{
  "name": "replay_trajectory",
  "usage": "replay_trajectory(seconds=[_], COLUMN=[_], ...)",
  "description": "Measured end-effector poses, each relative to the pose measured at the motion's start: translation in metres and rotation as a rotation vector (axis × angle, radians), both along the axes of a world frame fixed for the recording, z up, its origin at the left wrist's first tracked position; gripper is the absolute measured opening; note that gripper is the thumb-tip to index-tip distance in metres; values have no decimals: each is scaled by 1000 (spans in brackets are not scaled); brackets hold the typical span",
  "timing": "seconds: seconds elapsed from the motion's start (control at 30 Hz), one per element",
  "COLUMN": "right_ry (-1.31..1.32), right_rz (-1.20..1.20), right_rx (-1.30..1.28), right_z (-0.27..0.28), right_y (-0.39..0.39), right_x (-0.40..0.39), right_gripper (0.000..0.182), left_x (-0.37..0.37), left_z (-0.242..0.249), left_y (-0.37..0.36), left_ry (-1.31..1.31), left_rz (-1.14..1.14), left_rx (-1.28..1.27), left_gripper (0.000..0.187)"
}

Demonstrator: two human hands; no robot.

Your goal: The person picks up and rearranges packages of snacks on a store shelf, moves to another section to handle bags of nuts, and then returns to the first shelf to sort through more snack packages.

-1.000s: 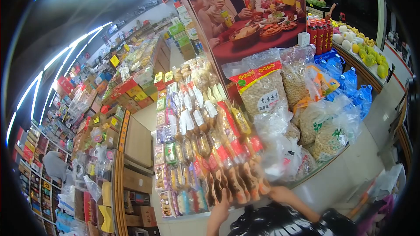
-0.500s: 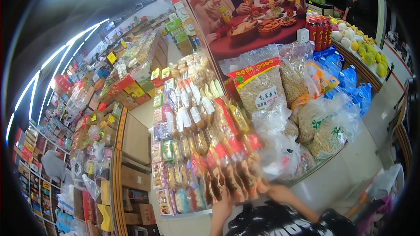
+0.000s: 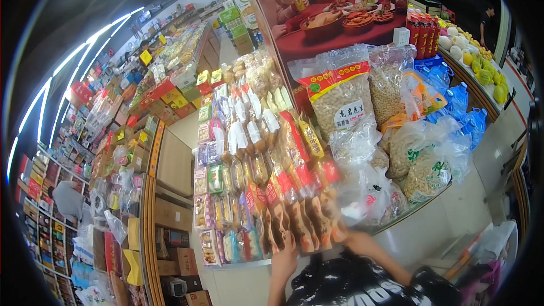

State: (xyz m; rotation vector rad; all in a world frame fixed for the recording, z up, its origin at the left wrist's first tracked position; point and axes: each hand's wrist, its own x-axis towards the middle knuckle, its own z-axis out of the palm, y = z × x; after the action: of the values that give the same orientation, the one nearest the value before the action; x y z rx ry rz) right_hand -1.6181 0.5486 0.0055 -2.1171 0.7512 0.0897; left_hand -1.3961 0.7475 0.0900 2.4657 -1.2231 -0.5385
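My left hand (image 3: 285,260) rests on the lower edge of a row of brown, red-topped snack packets (image 3: 300,221) standing at the front of a store display. My right hand (image 3: 356,242) touches the right end of the same row, next to clear plastic bags (image 3: 362,190). Both hands press against the packets from below; the fingers are partly hidden and blurred. A black patterned bag (image 3: 362,286) sits just under my forearms.
Large bags of peanuts (image 3: 340,105) and grains lean behind the packets. Blue water jugs (image 3: 462,110) and red bottles (image 3: 422,34) stand right. Fruit (image 3: 481,68) lies on a counter. Aisles with boxed goods (image 3: 158,130) run left, where a person in grey (image 3: 68,201) stands.
The view has tilted slightly downward. My left hand has shifted up a little along the packets' lower edge; my right hand stays at the row's right end.
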Motion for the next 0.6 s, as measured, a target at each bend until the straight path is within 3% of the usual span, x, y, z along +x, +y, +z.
replay_trajectory(seconds=[0.47, 0.6], right_ry=[1, -14], right_rz=[35, 41], right_rx=[45, 25], right_z=[-8, -7], right_y=[-6, -7], right_x=[-5, -4], right_gripper=[35, 35], left_x=[-3, -3], left_z=[3, -9], left_y=[-7, -5], left_ry=[15, -49], left_rz=[38, 21], left_rx=[120, -5], left_gripper=[77, 78])
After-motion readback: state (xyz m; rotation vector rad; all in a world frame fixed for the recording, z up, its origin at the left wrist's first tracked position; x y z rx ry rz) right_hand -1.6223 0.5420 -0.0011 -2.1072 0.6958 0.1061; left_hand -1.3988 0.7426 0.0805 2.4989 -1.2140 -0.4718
